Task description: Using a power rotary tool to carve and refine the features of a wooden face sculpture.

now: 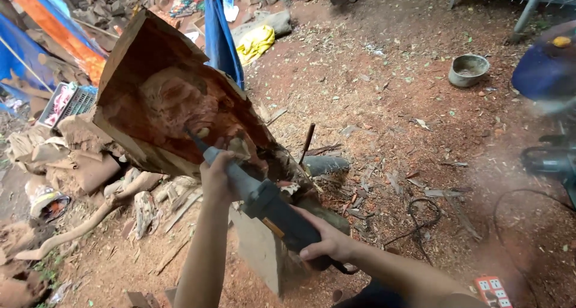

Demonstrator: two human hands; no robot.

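Note:
A large reddish wood block (138, 62) leans at the left centre, with a face-like relief carved into its hollow (180, 107). I hold a grey electric die grinder (264, 203) in both hands. My left hand (217, 177) wraps the tool's narrow front neck, close to the carving. My right hand (324, 245) grips the thick rear body. The tool's thin bit (195, 141) points up-left and touches the carved surface.
Red earth strewn with wood chips surrounds me. A metal bowl (468, 69) sits at the upper right, a black cable (420, 215) loops at the right, and a power strip (492, 290) lies bottom right. Sacks, rubble and blue tarp (222, 38) crowd the left and back.

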